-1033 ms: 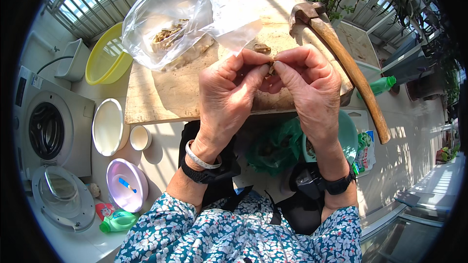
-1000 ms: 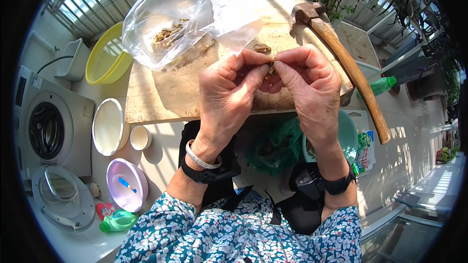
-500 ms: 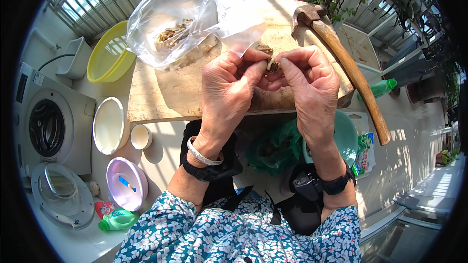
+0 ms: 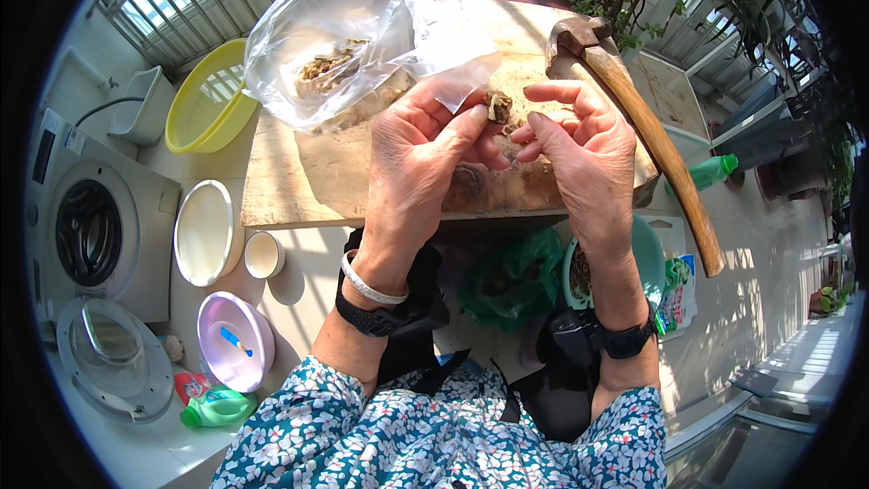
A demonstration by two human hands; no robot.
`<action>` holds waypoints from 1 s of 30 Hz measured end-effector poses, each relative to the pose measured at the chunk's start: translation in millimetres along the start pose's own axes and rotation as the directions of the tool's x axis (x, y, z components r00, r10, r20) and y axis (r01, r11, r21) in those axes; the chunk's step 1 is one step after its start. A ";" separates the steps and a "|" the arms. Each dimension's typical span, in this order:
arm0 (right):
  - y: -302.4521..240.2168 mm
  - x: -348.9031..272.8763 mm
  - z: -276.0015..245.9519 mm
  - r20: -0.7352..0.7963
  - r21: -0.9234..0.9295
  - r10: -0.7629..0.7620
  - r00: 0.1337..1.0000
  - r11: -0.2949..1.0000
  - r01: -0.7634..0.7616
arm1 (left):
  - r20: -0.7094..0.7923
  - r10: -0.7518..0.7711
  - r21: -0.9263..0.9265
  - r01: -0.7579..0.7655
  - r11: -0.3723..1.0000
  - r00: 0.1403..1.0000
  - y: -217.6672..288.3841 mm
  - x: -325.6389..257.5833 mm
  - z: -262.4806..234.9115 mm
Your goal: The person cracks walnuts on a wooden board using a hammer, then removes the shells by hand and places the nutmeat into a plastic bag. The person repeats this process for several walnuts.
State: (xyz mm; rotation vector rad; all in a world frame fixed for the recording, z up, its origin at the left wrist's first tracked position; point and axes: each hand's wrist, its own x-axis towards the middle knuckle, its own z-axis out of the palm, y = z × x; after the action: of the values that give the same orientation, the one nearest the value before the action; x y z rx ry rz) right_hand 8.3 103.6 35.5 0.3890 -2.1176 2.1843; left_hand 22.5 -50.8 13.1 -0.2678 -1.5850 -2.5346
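Note:
My left hand (image 4: 421,163) and my right hand (image 4: 579,149) meet above a wooden chopping board (image 4: 299,172). Between the fingertips of both sits a small brown nut piece (image 4: 498,106); the left thumb and forefinger pinch it and the right fingers touch it from the other side. Just behind the left hand lies a clear plastic bag (image 4: 353,27) with brown shell bits inside. A hammer (image 4: 634,118) with a long wooden handle rests on the board's right side, beside my right hand.
A yellow basin (image 4: 204,100), a white bowl (image 4: 204,231), a small cup (image 4: 264,255) and a lilac lid (image 4: 237,341) stand on the floor at left, by a washing machine (image 4: 86,235). A green bag (image 4: 511,285) and a green bottle (image 4: 711,172) lie below the board.
Both hands have drawn slightly apart and the right fingers have spread, so the nut piece now shows between the fingertips. The bag and hammer have not moved.

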 end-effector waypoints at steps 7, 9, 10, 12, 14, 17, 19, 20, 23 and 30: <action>-0.8 -5.6 3.5 -0.007 -0.105 -0.131 0.991 0.986 0.129 | -0.005 -0.007 0.027 0.007 1.000 1.000 1.4 -1.8 0.6; 1.3 -5.0 7.6 0.026 -0.180 -0.179 0.984 0.967 0.181 | -0.018 0.019 0.051 -0.019 0.999 1.000 0.9 -3.1 3.2; 1.4 -7.3 8.5 0.045 -0.221 -0.191 0.981 0.956 0.196 | -0.028 0.039 0.062 -0.038 0.997 0.999 0.3 -3.8 5.2; 1.8 -9.3 10.1 0.071 -0.342 -0.232 0.970 0.908 0.242 | -0.039 0.073 0.120 -0.068 0.990 0.997 -0.5 -5.1 8.5; 2.3 -10.1 12.3 0.064 -0.409 -0.281 0.958 0.868 0.282 | -0.042 0.104 0.215 -0.092 0.972 0.994 -0.6 -6.1 10.8; 1.4 -12.1 12.5 0.076 -0.499 -0.346 0.935 0.799 0.336 | -0.049 0.150 0.217 -0.136 0.967 0.988 -1.6 -6.6 13.7; 0.7 -13.3 11.7 0.087 -0.536 -0.375 0.923 0.763 0.361 | -0.049 0.131 0.209 -0.118 0.971 0.990 -1.4 -6.9 13.5; 0.7 -13.7 11.6 0.090 -0.544 -0.385 0.919 0.753 0.369 | -0.056 0.114 0.206 -0.100 0.973 0.992 -1.3 -7.1 13.2; 2.8 -14.2 13.5 0.068 -0.519 -0.391 0.918 0.772 0.367 | -0.047 0.117 0.220 -0.105 0.970 0.992 -1.1 -7.8 12.8; 10.5 -15.2 17.0 0.061 -0.506 -0.424 0.904 0.767 0.394 | -0.058 0.096 0.244 -0.079 0.967 0.994 -0.8 -5.6 10.2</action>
State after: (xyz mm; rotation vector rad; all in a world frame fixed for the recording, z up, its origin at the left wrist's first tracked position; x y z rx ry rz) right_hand 22.8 88.1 22.0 0.6536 -2.2042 1.3198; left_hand 28.6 -41.2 15.5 -0.2134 -1.7906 -2.2323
